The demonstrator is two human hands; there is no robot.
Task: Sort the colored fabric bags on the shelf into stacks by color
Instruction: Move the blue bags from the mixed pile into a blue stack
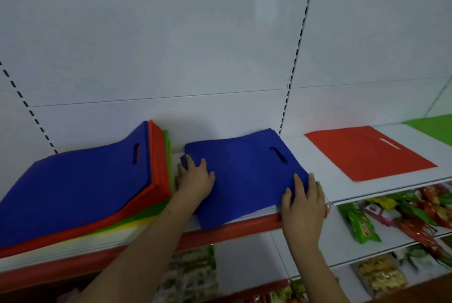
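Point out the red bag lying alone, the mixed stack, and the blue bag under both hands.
red bag [367,153]: head view, middle of its flat face.
mixed stack [80,187]: head view, its blue top bag.
blue bag [247,175]: head view, centre, between the hands.

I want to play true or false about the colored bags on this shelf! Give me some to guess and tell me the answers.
1. Both hands rest on a blue bag. True: the left hand is at its left edge, the right hand at its front right corner.
2. The mixed pile has a yellow bag on top. False: a blue one is on top.
3. A red bag lies alone, right of the blue bag. True.
4. The green bag lies at the far left. False: it is at the far right.
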